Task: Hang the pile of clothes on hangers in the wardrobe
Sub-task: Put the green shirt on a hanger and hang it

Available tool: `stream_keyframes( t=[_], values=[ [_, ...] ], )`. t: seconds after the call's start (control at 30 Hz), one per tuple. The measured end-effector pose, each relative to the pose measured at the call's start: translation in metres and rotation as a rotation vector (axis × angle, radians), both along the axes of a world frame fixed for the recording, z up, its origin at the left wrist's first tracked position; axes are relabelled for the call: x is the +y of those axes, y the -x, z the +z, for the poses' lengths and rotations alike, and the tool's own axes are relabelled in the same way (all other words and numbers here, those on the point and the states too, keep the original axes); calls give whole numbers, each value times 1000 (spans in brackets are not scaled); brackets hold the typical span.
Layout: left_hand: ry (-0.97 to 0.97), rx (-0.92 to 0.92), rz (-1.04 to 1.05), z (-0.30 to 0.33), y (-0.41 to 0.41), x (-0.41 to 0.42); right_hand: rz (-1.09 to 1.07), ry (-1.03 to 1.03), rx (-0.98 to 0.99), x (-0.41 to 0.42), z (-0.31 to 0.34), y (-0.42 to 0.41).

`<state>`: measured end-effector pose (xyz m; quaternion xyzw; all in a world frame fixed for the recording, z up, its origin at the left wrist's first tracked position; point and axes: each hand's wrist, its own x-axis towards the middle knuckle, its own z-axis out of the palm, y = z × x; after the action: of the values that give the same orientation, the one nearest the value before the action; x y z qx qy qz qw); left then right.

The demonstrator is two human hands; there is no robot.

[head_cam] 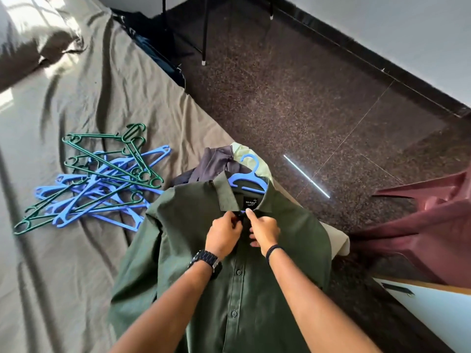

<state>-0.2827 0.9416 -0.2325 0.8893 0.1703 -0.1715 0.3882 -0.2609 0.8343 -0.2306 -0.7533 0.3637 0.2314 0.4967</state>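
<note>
A dark green shirt (193, 250) lies face up on the bed's edge with a blue hanger (248, 177) inside its collar, the hook sticking out at the top. My left hand (224, 234) and my right hand (265, 231) both pinch the shirt's front just under the collar, at the top button. Under the shirt lie a grey garment (216, 163) and a pale green one (257, 161). A heap of several blue and green hangers (102, 179) rests on the bed to the left.
The bed is covered by a grey-brown sheet (76, 263), with a pillow (30, 39) at the far left. A maroon garment (428, 225) hangs at the right above a white door edge (438, 301). Dark speckled floor (293, 98) lies beyond, with black rack legs (204, 31).
</note>
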Motion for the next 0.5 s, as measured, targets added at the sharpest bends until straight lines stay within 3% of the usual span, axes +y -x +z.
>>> stream_keyframes(
  t=[0.1, 0.17, 0.27, 0.5],
  values=[
    [294, 2, 332, -9, -9, -8, -151, -27, -12, 2, -7, -18],
    [379, -23, 482, -9, -16, -14, -259, -94, -38, 2, -8, -26],
    [419, -56, 531, -11, -20, -24, -362, -227, -58, 1, -6, -26],
    [367, -51, 608, -21, -28, -34, -347, -382, -118, -13, -12, -14]
  ],
)
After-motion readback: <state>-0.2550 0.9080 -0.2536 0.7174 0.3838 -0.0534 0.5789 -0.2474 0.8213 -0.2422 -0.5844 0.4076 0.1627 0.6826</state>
